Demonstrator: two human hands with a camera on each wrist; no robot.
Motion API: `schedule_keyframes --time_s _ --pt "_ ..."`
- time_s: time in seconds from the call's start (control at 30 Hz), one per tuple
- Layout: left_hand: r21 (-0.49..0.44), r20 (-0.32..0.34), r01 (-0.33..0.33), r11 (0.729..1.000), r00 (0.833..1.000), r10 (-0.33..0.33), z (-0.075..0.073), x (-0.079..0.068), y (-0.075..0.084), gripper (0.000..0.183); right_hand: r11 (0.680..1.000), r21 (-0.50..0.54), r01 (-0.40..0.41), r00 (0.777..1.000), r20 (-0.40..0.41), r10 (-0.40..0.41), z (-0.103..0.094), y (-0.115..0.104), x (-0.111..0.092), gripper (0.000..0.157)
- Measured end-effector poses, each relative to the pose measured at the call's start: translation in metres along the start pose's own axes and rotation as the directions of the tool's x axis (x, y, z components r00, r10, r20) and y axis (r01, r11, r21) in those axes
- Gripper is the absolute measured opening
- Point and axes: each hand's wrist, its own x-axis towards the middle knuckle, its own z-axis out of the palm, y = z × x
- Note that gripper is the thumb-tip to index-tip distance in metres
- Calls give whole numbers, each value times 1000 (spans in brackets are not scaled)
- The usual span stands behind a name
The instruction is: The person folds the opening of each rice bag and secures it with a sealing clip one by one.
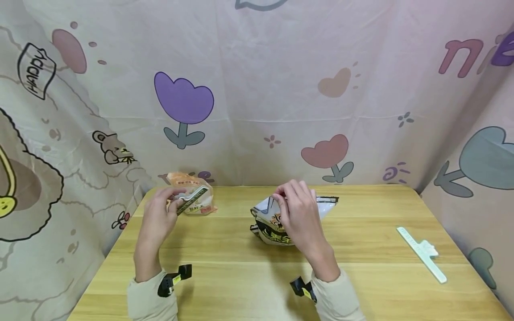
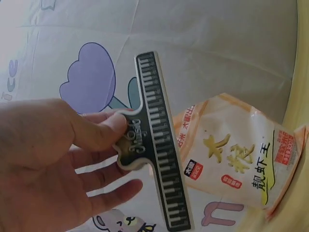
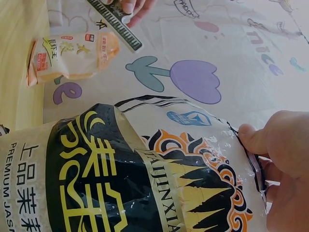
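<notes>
Between thumb and fingers, my left hand (image 1: pixel 159 214) pinches a bag clip (image 2: pixel 161 145) with a black-and-white piano-key pattern, held by its tab. Behind the clip stands an orange-and-white food bag (image 2: pixel 236 154) near the table's back edge. My right hand (image 1: pixel 296 209) pinches the top edge of a black, white and gold rice bag (image 3: pixel 145 174), which stands at the middle of the table. The right wrist view shows the thumb over the bag's dark top edge with fingers behind it. Part of the bag is hidden by the hand in the head view.
A pale mint-green clip (image 1: pixel 421 254) lies on the right side of the wooden table (image 1: pixel 225 285). A printed cloth (image 1: pixel 257 89) with flowers and bears hangs behind and along both sides. Small black cameras (image 1: pixel 175 280) are strapped to both wrists.
</notes>
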Motion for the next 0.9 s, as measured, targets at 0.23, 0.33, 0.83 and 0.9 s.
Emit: schedule_keyframes --time_s 0.23,0.33,0.83,0.9 --pt "-104 2 -68 992 998 69 9 3 2 28 1000 -3 5 1000 -7 -5 1 0 -1 8" --pt "-113 -7 -78 990 997 78 11 4 3 27 1000 -5 7 1000 -6 -7 1 0 -2 7" --pt "-307 -6 -137 942 990 142 25 8 12 28 1000 -8 5 1000 -4 -5 1 0 -1 9" --pt "-384 13 -130 914 989 147 28 8 14 28 1000 -8 4 1000 -5 -4 1 0 -1 8"
